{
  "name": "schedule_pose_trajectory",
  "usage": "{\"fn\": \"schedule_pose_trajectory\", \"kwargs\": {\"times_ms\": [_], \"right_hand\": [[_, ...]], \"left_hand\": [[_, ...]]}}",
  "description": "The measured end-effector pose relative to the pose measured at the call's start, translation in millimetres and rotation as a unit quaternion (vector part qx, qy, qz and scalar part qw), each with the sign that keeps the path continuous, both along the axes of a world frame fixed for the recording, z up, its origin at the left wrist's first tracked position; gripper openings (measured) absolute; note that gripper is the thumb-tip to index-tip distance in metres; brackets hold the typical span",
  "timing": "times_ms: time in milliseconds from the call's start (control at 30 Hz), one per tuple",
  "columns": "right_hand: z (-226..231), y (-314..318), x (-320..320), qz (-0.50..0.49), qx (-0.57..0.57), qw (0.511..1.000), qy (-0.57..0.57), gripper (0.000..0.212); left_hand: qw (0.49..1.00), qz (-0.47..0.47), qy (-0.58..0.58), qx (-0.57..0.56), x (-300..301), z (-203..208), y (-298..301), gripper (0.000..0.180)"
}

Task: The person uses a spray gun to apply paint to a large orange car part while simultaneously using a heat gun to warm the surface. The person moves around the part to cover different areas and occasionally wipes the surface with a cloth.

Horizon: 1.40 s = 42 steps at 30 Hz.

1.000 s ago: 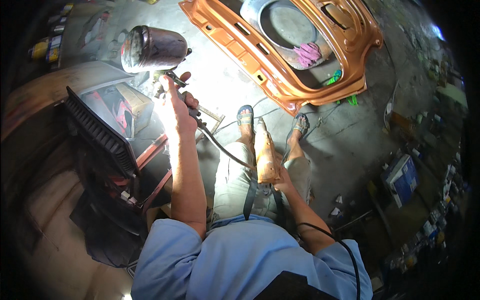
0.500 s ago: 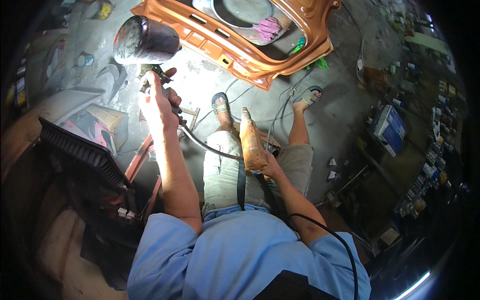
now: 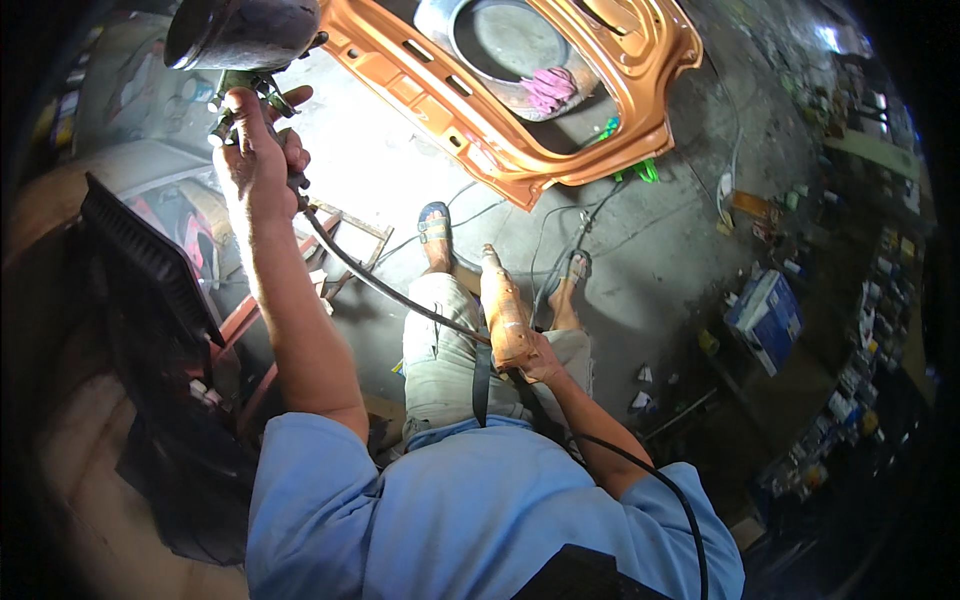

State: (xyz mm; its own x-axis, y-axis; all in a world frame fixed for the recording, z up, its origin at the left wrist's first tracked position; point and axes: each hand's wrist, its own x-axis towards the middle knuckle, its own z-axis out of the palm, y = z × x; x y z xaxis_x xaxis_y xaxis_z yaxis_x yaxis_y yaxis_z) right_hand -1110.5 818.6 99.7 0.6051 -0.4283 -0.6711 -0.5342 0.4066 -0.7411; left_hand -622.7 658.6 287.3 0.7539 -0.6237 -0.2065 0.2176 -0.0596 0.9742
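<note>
My left hand (image 3: 255,165) is raised at the upper left, closed around a spray gun (image 3: 268,88). A dark, paint-stained cup (image 3: 245,30) sits on top of the gun, partly cut off by the picture's edge. A black hose (image 3: 385,293) runs from the gun down toward my lap. In front of my shorts, my right hand (image 3: 541,361) grips the rear of an orange, paint-spattered heat gun (image 3: 506,312), its narrow nozzle pointing away from me. The heat gun's body hides part of those fingers. An orange-painted car door or tailgate shell (image 3: 430,118) lies beyond my feet.
A grey ring-shaped part (image 3: 452,35) with a pink cloth (image 3: 550,90) lies within the panel. Cables cross the floor. A black-framed lamp-like housing (image 3: 150,255) stands left, beside a red metal stand (image 3: 240,325). At right are a blue box (image 3: 768,318) and shelves of small items.
My left hand has moved up and left with the spray gun. The heat gun has shifted slightly lower. The view has tilted, so the orange panel appears lower, and my right foot has drawn inward.
</note>
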Motion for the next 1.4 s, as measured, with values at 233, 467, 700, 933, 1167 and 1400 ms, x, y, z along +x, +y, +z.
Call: {"fn": "schedule_pose_trajectory", "kwargs": {"times_ms": [233,467,700,933,1167,1400], "right_hand": [[-15.6,-35.3,-43.5,0.013,-0.022,0.999,-0.047,0.062],[-2.9,-47.9,-53.5,-0.087,0.077,0.978,-0.171,0.053],[-14.3,-43.6,-22.5,-0.081,0.061,0.981,-0.165,0.054],[-49.2,-40.3,35.8,-0.074,0.092,0.988,-0.096,0.056],[-60.9,-67.4,91.7,-0.061,0.095,0.991,-0.075,0.059],[-69.4,-80.5,135.9,-0.077,0.094,0.987,-0.107,0.058]], "left_hand": [[0.967,-0.089,-0.044,0.236,-44.2,-27.4,43.5,0.084],[0.922,-0.220,0.046,0.314,-67.1,-116.9,53.7,0.050],[0.888,-0.213,-0.020,0.406,-43.6,-181.5,35.8,0.054],[0.898,-0.096,-0.113,0.414,32.1,-212.6,0.3,0.050],[0.891,-0.010,-0.208,0.404,111.9,-235.7,-33.2,0.062],[0.871,0.026,-0.305,0.384,180.3,-259.1,-63.1,0.063]]}}
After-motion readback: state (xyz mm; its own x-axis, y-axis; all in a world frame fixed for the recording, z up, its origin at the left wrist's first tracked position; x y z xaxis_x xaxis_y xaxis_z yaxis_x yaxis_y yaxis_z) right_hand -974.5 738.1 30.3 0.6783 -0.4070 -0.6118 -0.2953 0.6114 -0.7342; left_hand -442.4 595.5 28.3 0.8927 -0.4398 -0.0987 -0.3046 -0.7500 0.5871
